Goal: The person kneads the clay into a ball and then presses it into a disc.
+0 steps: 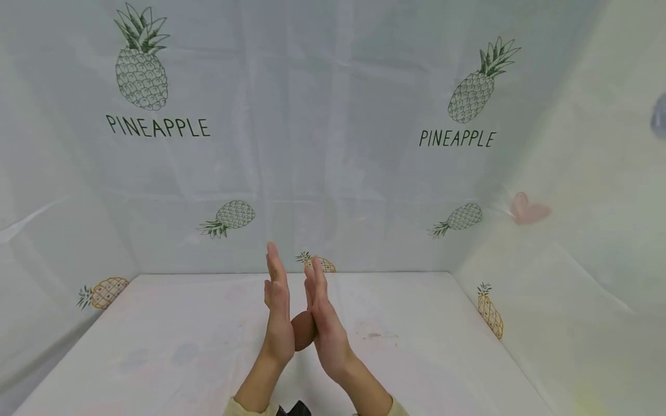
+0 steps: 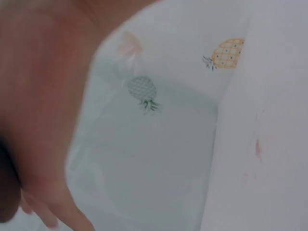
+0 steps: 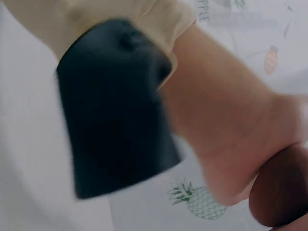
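A smooth, rounded brown lump, which looks like modelling clay (image 1: 303,332), sits between the lower parts of two upright palms. On its left side the left hand (image 1: 279,318) presses flat against it, fingers straight and pointing up. The right hand (image 1: 329,332) faces it from the other side, also with straight fingers, and the fingertips of the two hands stand apart. In the right wrist view the lump (image 3: 281,190) touches the heel of a palm. Only a dark edge of the lump (image 2: 8,192) shows in the left wrist view, beside a palm.
Below the hands lies a white table surface (image 1: 182,323) with a few reddish-brown smudges (image 1: 373,335). A pale sheet printed with pineapples (image 1: 291,144) hangs behind it and along both sides. In the right wrist view a dark wrist device (image 3: 115,115) sits near a beige sleeve (image 3: 159,19).
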The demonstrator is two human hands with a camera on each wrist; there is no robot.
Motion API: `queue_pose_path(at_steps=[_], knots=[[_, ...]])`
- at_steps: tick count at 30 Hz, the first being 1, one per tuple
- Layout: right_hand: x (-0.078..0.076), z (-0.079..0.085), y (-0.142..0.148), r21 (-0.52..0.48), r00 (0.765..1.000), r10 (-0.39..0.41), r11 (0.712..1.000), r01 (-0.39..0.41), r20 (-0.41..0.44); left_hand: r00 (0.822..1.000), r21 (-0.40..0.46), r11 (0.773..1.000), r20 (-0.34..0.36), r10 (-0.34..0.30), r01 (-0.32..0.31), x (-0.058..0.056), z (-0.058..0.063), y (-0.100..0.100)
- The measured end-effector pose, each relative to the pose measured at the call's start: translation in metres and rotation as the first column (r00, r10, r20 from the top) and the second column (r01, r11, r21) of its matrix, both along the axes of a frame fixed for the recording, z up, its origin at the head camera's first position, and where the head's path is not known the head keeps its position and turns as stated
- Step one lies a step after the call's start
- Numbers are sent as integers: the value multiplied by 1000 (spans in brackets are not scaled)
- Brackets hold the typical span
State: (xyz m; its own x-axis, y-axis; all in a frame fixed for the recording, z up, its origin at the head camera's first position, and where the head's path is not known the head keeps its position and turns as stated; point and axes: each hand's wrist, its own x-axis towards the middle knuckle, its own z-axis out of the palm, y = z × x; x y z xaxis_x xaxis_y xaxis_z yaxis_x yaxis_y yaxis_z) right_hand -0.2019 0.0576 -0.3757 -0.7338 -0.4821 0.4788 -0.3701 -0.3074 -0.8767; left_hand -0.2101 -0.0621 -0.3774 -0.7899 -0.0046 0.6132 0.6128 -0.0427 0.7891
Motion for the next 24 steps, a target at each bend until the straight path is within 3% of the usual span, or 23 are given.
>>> queue_pose_path(at_steps=[4,6,11,16,20,24], knots=[[5,9,4,-53,1000,-7,999,5,-29,997,-32,996,14,82,-81,-7,-8,0],[6,13,7,-86,999,-22,996,17,-50,996,-52,995,28,90,-89,-8,-13,4],[-2,17,20,-138,987,-120,985,104,-111,999,-109,994,52,-9,15,-2,-20,24],[-17,12,30,-150,985,-163,977,153,-57,994,-117,987,28,-109,111,10,-18,39],[-25,2,25,-82,995,-103,991,103,11,994,-98,990,12,-105,105,15,-11,36],[-22,-5,14,11,996,-70,998,69,53,996,-40,995,17,-85,86,13,-5,24]])
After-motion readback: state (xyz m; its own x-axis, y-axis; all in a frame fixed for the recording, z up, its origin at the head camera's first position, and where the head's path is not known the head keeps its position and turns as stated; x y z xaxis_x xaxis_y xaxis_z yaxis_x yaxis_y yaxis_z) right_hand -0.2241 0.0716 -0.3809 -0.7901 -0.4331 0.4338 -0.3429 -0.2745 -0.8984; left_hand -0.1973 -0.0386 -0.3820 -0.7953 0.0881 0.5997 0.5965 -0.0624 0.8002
